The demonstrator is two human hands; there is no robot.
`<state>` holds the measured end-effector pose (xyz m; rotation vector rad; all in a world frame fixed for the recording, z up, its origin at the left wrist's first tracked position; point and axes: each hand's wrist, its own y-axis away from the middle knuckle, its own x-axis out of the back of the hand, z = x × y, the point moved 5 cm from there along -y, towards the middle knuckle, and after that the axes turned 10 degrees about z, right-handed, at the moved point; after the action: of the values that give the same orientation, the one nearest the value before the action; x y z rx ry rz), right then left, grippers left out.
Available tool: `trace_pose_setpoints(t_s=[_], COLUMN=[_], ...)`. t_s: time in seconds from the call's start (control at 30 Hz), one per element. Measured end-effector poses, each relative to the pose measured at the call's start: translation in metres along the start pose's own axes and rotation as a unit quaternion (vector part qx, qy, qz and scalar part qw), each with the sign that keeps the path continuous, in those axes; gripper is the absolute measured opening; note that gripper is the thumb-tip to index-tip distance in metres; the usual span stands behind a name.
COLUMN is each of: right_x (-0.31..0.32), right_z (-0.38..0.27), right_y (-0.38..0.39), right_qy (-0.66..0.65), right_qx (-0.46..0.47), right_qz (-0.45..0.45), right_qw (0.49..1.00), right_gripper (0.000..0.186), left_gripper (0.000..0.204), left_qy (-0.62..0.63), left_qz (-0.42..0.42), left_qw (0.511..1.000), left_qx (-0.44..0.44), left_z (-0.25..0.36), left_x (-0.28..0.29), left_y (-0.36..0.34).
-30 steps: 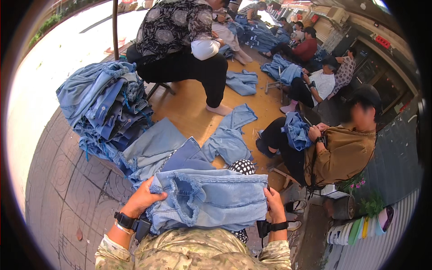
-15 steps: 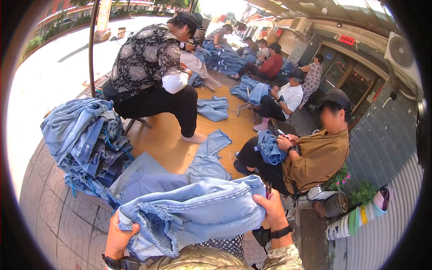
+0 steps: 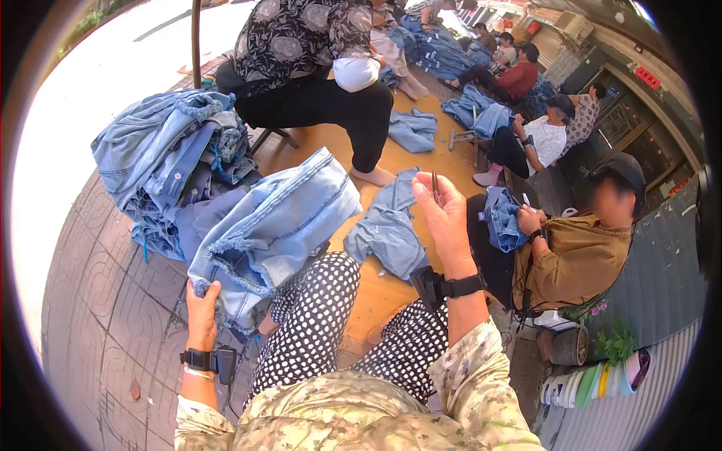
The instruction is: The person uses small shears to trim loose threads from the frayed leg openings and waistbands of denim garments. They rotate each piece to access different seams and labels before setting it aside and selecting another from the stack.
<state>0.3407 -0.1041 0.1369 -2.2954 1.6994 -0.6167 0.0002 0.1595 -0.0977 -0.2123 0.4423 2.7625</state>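
Light blue denim jeans (image 3: pixel 282 229) with frayed hems hang out to the left over my polka-dot knees. My left hand (image 3: pixel 201 316) is closed on a frayed hem at their near end, thumb on top. The far end of the jeans reaches toward a stack of folded denim (image 3: pixel 150 146). Raised apart from the cloth, my right hand (image 3: pixel 445 225) is closed around small thread snips (image 3: pixel 435 186), whose dark pointed blades stick up past the fingers. The rest of the tool is hidden in the palm.
Another pair of jeans (image 3: pixel 391 233) lies on the yellow-brown board (image 3: pixel 365 304) ahead. A person in a brown jacket (image 3: pixel 575 248) sits close on the right with denim. A person in black trousers (image 3: pixel 331 113) sits ahead. Buckets and a plant stand at lower right.
My right hand has let go of the jeans' far end and lifted away with the snips. The jeans have swung left, still in my left hand. The view has tilted down.
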Motion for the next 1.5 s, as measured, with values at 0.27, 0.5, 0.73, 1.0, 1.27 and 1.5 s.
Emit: trace_pose_setpoints(t_s=[0.27,0.5,0.73,1.0,1.27,1.5], right_x=[0.093,0.135,0.151,0.170,0.165,0.156], right_z=[0.069,0.062,0.071,0.086,0.097,0.091], right_y=[0.122,0.143,0.147,0.158,0.152,0.144], right_qy=[0.242,0.458,0.510,0.534,0.559,0.573], right_qx=[-0.142,-0.027,-0.020,0.001,-0.030,-0.046], right_qz=[-0.006,0.002,0.036,0.087,0.062,0.055], right_qw=[0.960,0.889,0.859,0.841,0.826,0.816], right_gripper=[0.013,0.007,0.005,0.008,0.008,0.009], left_gripper=[0.073,0.051,0.077,0.076,0.074,0.079], left_qy=[-0.267,-0.452,-0.631,-0.689,-0.710,-0.754], left_qz=[0.018,-0.100,-0.159,-0.179,-0.205,-0.213], left_qw=[0.954,0.875,0.723,0.661,0.641,0.601], left_qx=[0.138,-0.143,-0.231,-0.238,-0.208,-0.158], left_z=[-0.100,-0.061,-0.070,-0.133,-0.175,-0.188], left_x=[0.037,-0.033,-0.086,-0.077,-0.064,-0.074], left_y=[0.016,-0.015,-0.042,-0.057,-0.061,-0.075])
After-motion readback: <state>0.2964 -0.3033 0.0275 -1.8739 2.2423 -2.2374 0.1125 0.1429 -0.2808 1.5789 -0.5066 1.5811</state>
